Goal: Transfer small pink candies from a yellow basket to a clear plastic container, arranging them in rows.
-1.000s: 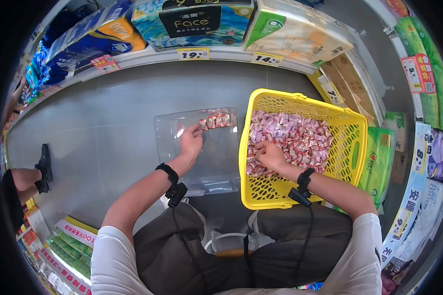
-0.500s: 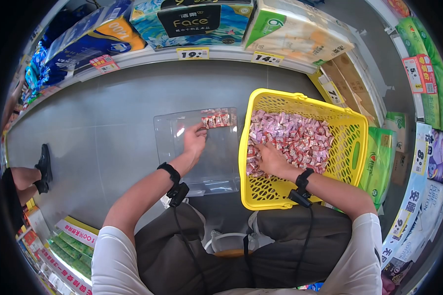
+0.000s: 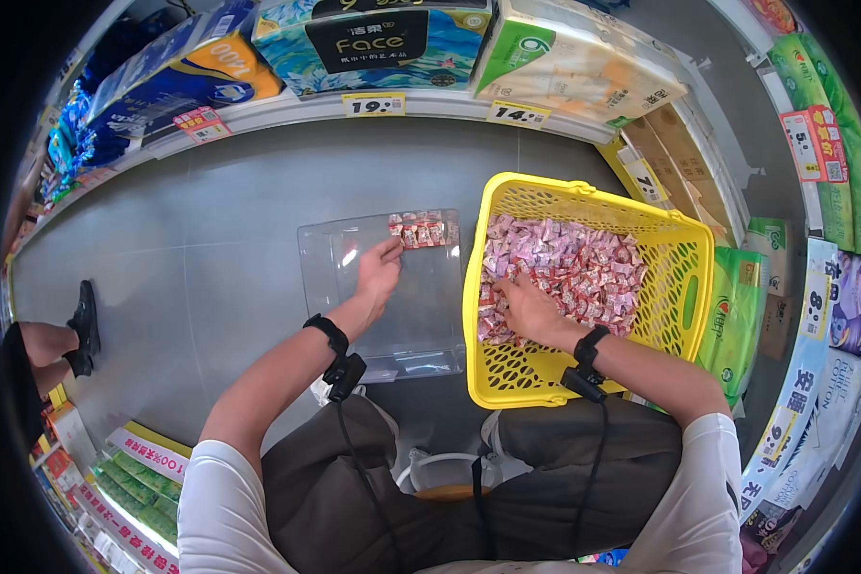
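Note:
A clear plastic tray lies on the grey floor, with a short block of small red-and-white wrapped pieces at its far right corner. My left hand is over the tray, its fingers pinched together at the left end of that block; whatever they hold is too small to name. To the right, a yellow basket holds a heap of pink and red wrapped pieces. My right hand rests on the left part of the heap, fingers bent down among the pieces, their tips partly hidden.
Shelves with tissue packs and price tags curve along the far side. Green packs and more goods stand right of the basket. At the left, another person's leg and black shoe show. Green packages sit at the lower left.
My left hand has shifted very slightly up and right, against the block's left end. My right hand has barely moved on the heap.

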`<action>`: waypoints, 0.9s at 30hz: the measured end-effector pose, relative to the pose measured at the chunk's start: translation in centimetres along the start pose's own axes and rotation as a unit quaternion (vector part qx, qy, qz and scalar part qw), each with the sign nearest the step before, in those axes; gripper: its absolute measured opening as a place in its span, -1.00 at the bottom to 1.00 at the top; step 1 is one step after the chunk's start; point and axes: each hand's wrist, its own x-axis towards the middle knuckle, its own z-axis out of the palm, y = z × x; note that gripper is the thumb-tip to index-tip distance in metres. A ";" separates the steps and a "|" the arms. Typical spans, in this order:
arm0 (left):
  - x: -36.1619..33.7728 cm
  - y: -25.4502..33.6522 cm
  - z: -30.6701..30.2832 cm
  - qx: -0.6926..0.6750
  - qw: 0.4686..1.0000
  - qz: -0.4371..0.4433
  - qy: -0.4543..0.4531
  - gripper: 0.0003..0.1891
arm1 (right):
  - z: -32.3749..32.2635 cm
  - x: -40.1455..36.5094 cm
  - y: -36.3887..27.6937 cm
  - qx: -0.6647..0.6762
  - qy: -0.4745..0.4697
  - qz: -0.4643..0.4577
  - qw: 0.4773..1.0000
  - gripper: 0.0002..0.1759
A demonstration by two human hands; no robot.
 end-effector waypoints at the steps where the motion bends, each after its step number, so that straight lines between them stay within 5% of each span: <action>1: -0.1 0.1 0.0 0.013 1.000 0.003 0.002 -0.42 | 0.0 0.1 0.1 0.000 0.001 -0.004 1.000 -0.51; 20: -2.1 2.7 0.5 -0.034 0.998 -0.027 -0.039 -0.71 | -1.6 0.1 -0.9 -0.020 -0.025 -0.021 0.999 -0.55; 23: -2.7 3.6 0.7 -0.043 0.998 -0.020 -0.042 -0.75 | -3.3 -0.4 -2.2 0.135 -0.120 0.068 0.981 -0.50; 26: -3.1 3.7 0.4 -0.036 0.998 -0.008 -0.058 -0.80 | -2.0 -0.1 -0.9 0.134 -0.031 -0.036 0.990 -0.59; 27: -3.3 3.8 0.3 -0.036 0.998 -0.007 -0.058 -0.80 | -2.1 -0.2 -1.1 0.296 -0.027 -0.027 0.954 -0.66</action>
